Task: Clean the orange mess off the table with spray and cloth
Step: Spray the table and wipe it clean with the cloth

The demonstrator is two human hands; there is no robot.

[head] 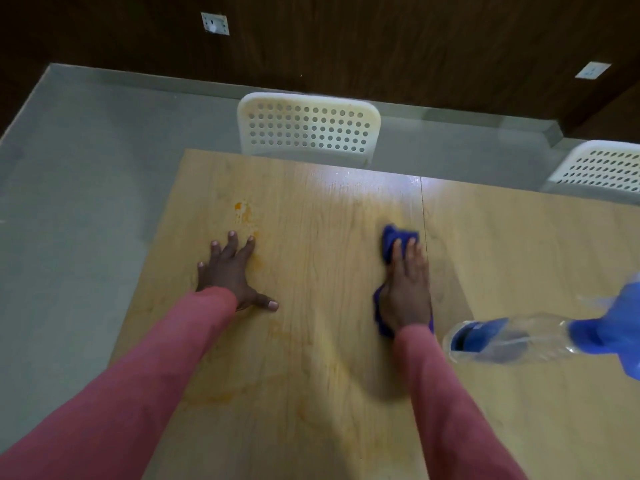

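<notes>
An orange stain [242, 211] marks the wooden table [311, 393] left of centre, with fainter yellow smears below it. My left hand [233, 271] lies flat with fingers spread, just below the stain. My right hand [407, 289] presses flat on a blue cloth [391, 239] against the tabletop near the seam between two table panels. A clear spray bottle with a blue head [519, 337] lies on its side at the right, beside my right arm.
Two white perforated chairs stand beyond the table's far edge, one at centre [308, 128] and one at the right [599, 168]. Grey floor [86, 185] lies to the left, and a dark wood wall with sockets is behind.
</notes>
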